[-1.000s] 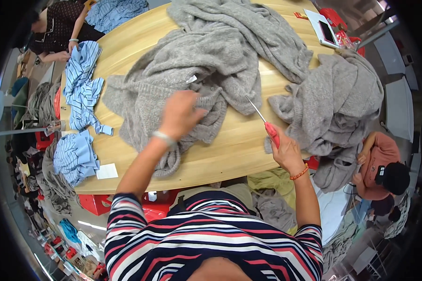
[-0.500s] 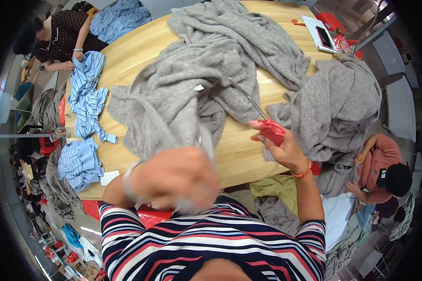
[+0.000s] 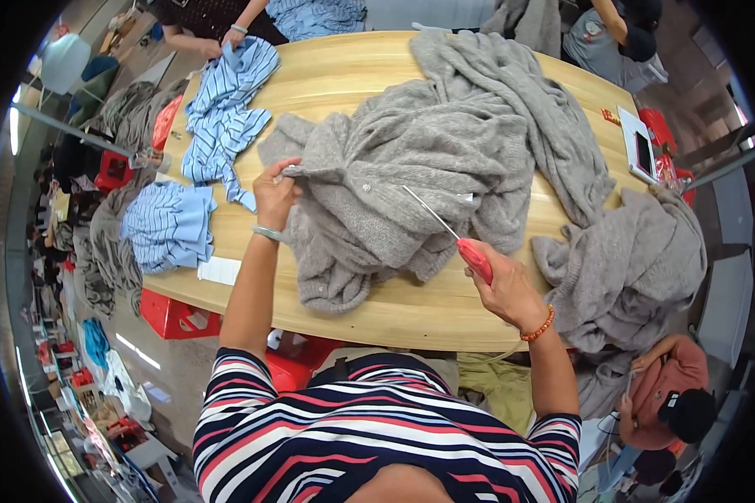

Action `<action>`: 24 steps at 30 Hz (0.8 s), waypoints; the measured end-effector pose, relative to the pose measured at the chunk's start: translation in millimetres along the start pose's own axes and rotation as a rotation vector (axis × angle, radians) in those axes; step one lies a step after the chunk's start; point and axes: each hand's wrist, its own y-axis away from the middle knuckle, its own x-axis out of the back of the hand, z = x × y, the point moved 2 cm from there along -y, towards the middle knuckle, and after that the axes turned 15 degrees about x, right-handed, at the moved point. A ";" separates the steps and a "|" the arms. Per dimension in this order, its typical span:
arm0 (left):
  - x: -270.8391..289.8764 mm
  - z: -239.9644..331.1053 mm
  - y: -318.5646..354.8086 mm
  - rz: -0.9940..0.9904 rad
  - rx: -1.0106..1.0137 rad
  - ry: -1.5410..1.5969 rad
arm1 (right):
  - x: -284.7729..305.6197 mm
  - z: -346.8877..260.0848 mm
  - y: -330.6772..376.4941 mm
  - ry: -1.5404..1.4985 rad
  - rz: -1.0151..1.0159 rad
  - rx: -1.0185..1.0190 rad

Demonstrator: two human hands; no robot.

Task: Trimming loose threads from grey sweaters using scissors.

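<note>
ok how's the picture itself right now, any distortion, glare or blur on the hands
Head view: fisheye bowing of the wooden table's edge, black at the picture's rim; head view: left hand and right hand fairly crisp; head view: soft light on the grey knit garment, bright streak on the floor.

Grey knits (image 3: pixel 445 142) lay at the middle, far edge and right edge of the pale wooden table (image 3: pixel 403 323); blue striped cloth (image 3: pixel 228 94) lined its left edge, white paper (image 3: pixel 218 270) just beside it; a red packet (image 3: pixel 610 116) and white pad (image 3: pixel 628 132) lay toward the far right corner.
</note>
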 end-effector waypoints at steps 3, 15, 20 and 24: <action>-11.8 -21.0 -3.3 -0.120 0.178 0.375 | -4.3 -6.8 -10.2 0.046 -0.092 -0.007; -41.8 -30.5 -16.8 -0.246 0.105 0.902 | -30.2 -49.4 -101.1 0.216 -0.371 0.095; -38.7 -36.7 -26.8 -0.384 0.242 0.991 | -39.9 -50.5 -113.7 0.259 -0.399 0.071; -38.6 -48.0 -26.5 -0.400 0.215 1.099 | -39.6 -45.3 -103.5 0.207 -0.405 0.091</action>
